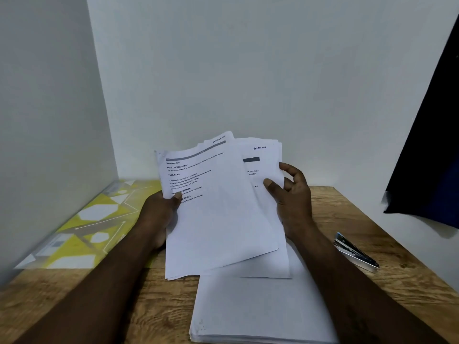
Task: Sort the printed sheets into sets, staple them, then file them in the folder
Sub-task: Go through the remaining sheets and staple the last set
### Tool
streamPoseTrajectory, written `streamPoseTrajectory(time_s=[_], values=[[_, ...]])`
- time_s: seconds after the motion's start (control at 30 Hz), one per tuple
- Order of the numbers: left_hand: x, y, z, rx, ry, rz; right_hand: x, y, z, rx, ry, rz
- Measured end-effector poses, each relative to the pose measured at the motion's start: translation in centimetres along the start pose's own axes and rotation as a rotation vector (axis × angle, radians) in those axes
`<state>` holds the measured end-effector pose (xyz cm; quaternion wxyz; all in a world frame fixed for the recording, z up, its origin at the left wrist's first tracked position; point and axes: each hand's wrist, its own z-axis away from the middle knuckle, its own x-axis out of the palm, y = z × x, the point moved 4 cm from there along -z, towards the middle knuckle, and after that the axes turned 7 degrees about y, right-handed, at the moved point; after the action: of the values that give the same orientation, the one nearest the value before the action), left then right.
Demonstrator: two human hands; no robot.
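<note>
Right now the left hand pinches a tilted set of white printed sheets above the wooden tabletop. The right hand grips a second white set behind it. A yellow patterned folder lies left, a silver metal stapler right.

**Head-worn view, looking down at a desk**

I see through one wide-angle camera worn on the person's head, facing forward and down. It sits close over the wooden table. The left hand and right hand hold the printed sheets at centre frame. A white wall corner fills the upper half.
</note>
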<state>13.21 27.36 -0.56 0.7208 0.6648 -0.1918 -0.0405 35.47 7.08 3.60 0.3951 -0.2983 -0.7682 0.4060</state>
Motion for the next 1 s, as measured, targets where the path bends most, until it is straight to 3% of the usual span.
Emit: streamPoseTrajectory(time_s=[0.27,0.63,1.0], values=[[0.3,-0.1,0.2,0.077,-0.010,-0.066,0.8,-0.7,0.5,-0.133,-0.071,0.061],[0.1,-0.1,-0.4,0.175,0.025,-0.101,0.6,-1.2,0.4,-0.054,-0.017,-0.023],[-0.1,-0.4,-0.5,0.141,0.065,-0.068,0.7,-1.9,0.6,-0.080,-0.021,-0.039]])
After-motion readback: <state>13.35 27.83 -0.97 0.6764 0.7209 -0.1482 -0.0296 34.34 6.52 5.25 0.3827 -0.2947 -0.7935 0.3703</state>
